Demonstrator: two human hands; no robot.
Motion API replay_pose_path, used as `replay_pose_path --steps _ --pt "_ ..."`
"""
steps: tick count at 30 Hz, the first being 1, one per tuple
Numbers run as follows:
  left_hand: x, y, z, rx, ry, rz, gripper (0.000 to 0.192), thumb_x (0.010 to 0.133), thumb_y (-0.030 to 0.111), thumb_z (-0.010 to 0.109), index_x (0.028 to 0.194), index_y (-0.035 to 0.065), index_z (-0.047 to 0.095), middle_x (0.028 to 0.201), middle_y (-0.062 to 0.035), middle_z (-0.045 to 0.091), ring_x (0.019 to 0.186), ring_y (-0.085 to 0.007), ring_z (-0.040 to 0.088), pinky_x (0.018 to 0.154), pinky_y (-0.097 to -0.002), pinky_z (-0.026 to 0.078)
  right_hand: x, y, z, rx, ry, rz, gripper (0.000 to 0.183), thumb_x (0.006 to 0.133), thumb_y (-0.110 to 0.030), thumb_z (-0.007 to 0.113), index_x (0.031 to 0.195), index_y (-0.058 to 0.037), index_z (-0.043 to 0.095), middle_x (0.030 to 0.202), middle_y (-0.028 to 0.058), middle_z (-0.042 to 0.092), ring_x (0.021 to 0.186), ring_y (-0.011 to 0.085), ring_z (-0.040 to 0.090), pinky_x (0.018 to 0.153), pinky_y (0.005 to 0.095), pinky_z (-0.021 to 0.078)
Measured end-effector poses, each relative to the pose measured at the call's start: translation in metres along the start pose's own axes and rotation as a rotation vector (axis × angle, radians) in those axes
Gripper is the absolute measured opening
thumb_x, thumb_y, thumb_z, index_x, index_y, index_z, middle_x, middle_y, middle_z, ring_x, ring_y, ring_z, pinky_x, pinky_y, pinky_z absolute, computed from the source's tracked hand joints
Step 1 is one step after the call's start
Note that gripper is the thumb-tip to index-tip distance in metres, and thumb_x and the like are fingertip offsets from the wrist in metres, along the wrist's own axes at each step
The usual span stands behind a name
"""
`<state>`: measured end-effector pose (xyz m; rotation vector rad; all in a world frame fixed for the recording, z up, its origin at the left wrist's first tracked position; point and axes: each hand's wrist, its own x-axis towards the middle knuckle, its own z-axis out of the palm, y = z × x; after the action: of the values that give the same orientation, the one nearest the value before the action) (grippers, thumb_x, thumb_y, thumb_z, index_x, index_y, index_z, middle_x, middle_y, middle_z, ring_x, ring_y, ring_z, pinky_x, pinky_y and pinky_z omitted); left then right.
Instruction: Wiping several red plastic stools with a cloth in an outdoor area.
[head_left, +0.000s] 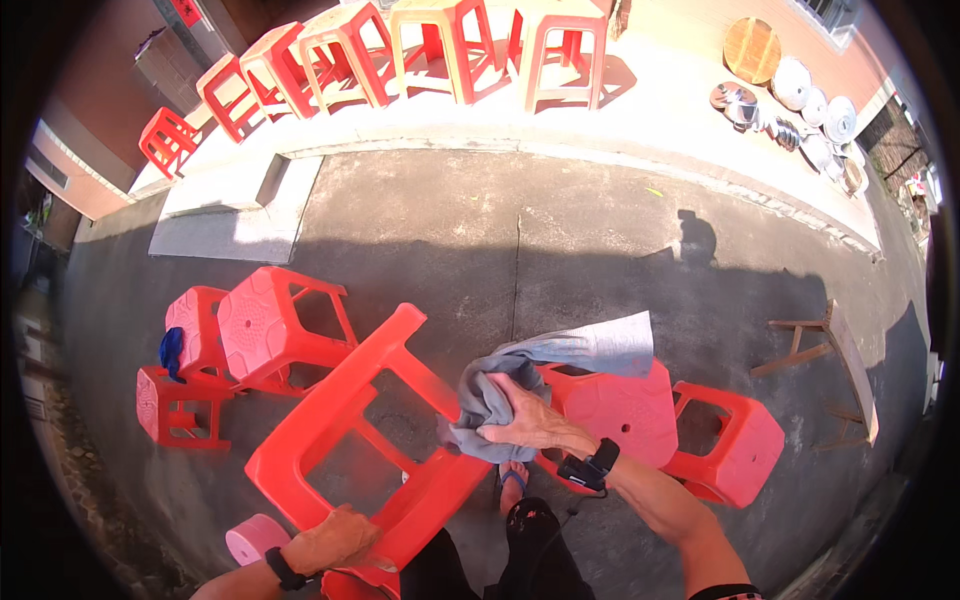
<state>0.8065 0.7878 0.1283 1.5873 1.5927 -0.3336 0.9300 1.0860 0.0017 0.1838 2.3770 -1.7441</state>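
My left hand grips the lower edge of a red plastic stool, which is tipped over in front of my legs. A crumpled grey cloth is in my right hand, pressed against one of the stool's legs. The cloth's loose, pale end stretches out to the right, above a second red stool with a hole in its seat. Beyond that, another red stool lies tilted. The cloth hides part of the leg under my right hand.
Several red stools sit close on the left, one with a blue cloth on it. A pink round object is by my left wrist. At right stands a wooden bench. Stools and pot lids line the raised ledge.
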Motion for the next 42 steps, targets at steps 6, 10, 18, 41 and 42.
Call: replay_pose_path --steps 6,10,18,41,42 --pt "0.012 -0.012 -0.009 -0.060 -0.154 0.109 0.065 0.071 0.066 0.059 0.060 0.0023 0.058 0.058 -0.0157 0.057 0.059 -0.0348 0.058 0.060 -0.0389 0.044 -0.032 0.043 0.050 0.075 -0.162 0.192 0.120 0.061 -0.048 0.079 0.145 -0.0035 0.007 0.140 0.0319 0.026 0.131 0.0438 0.031 0.107 0.0447 0.0314" --pt "0.015 -0.017 0.002 -0.128 -0.153 0.149 0.064 0.068 0.064 0.062 0.065 0.0003 0.060 0.067 -0.0150 0.061 0.067 -0.0339 0.060 0.066 -0.0401 0.043 -0.040 0.061 0.072 0.001 -0.208 0.334 0.115 0.060 -0.048 0.078 0.144 -0.0021 0.014 0.133 0.0319 0.038 0.125 0.0434 0.040 0.102 0.0455 0.0362" --pt "-0.014 -0.024 0.044 -0.156 -0.161 0.169 0.054 0.070 0.058 0.065 0.073 0.0033 0.062 0.068 -0.0105 0.061 0.071 -0.0287 0.062 0.072 -0.0394 0.041 -0.022 0.114 0.025 -0.546 0.104 0.582 0.070 0.065 -0.039 0.070 0.118 -0.0002 0.048 0.119 0.0236 0.054 0.104 0.0395 0.057 0.083 0.0467 0.0485" --pt "-0.017 -0.018 0.096 0.166 -0.373 0.103 0.010 0.073 0.023 0.063 0.066 0.0170 0.067 0.059 -0.0005 0.060 0.065 -0.0176 0.061 0.081 -0.0361 0.036 0.059 0.127 -0.030 -0.544 0.252 1.026 0.068 0.074 -0.046 0.068 0.123 -0.0047 0.046 0.114 0.0206 0.060 0.111 0.0357 0.055 0.091 0.0447 0.0457" --pt "-0.013 -0.022 0.090 0.244 -0.356 0.106 0.012 0.077 0.020 0.058 0.068 0.0171 0.065 0.059 -0.0003 0.058 0.065 -0.0173 0.059 0.080 -0.0359 0.035 0.051 0.129 -0.036 -0.644 0.392 1.010 0.066 0.074 -0.045 0.068 0.121 -0.0043 0.046 0.117 0.0204 0.058 0.111 0.0367 0.055 0.090 0.0455 0.0459"
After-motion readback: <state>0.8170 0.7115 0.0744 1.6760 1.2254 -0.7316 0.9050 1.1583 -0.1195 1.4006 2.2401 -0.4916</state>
